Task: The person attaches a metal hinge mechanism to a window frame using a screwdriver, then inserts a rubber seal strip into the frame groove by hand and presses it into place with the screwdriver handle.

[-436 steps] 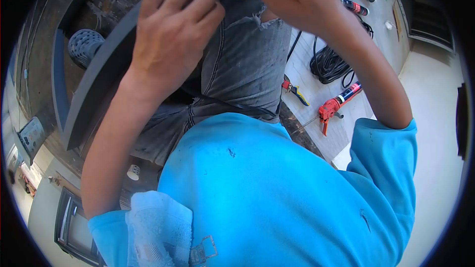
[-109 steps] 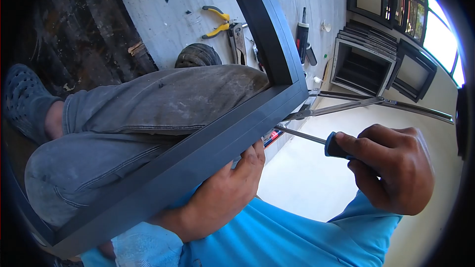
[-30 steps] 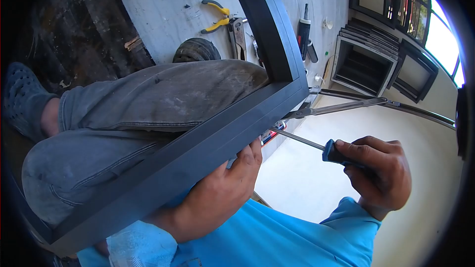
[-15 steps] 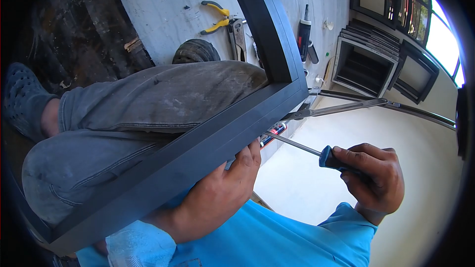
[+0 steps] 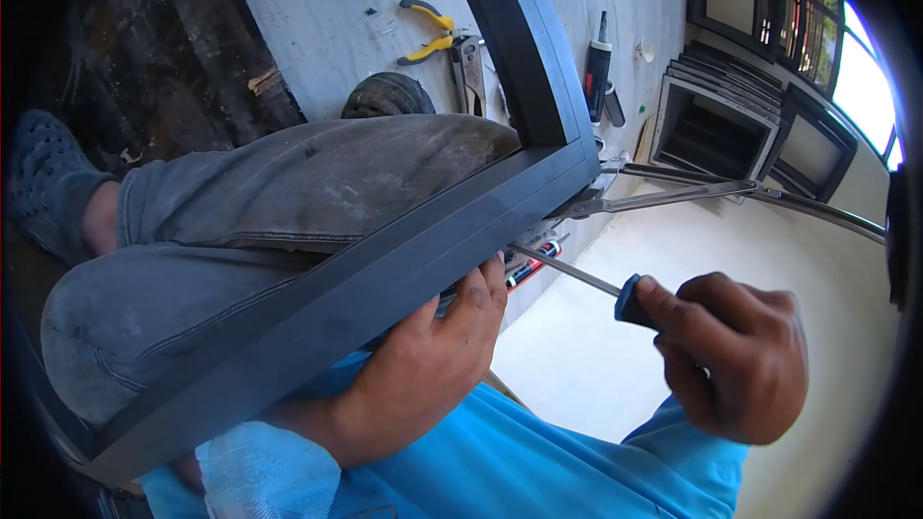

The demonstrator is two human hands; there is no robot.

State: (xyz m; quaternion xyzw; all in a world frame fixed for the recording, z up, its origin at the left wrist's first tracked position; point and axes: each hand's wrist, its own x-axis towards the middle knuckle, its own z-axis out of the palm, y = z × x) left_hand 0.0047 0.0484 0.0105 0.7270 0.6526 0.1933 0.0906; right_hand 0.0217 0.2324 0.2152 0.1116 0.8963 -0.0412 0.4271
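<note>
A dark grey frame rests across my lap, one corner pointing to the right. My left hand is under the frame's near side, fingers curled against its underside; the fingertips are partly hidden. In my right hand is a screwdriver with a blue and black handle. Its shaft reaches left to the frame's lower edge, close to my left fingertips, and the tip is hidden there. A metal hinge arm sticks out to the right from the frame's corner.
Yellow-handled pliers and locking pliers lie on the pale floor beyond my knee. Sealant tubes stand further right. More dark frames lean by the wall. Another tube shows below the frame's corner.
My right hand has dropped slightly and shifted right since half a second ago, and the screwdriver slants more steeply. Its shaft has moved left along the frame over the last second.
</note>
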